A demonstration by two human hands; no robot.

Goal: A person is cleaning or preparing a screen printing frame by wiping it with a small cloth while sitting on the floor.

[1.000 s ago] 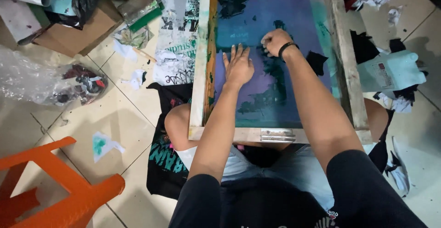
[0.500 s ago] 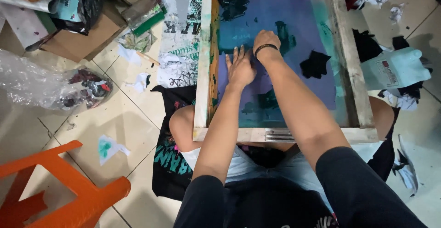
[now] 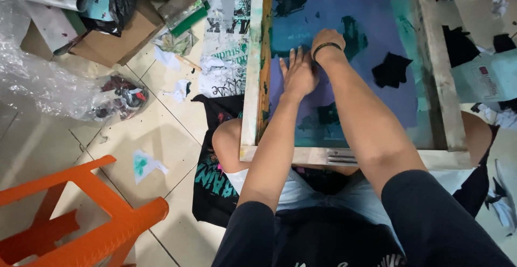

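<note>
The wooden-framed printing screen (image 3: pixel 344 57) rests tilted across the seated person's knees, its near rail over the lap — a prop that seems to keep the mesh within reach. The left hand (image 3: pixel 298 74) lies flat on the purple-blue mesh, fingers spread. The right hand (image 3: pixel 325 39), just beyond it, looks curled against the mesh; what it grips, I cannot tell. Open tiled floor (image 3: pixel 161 138) lies left — an orange plastic stool (image 3: pixel 86 218) stands nearer.
</note>
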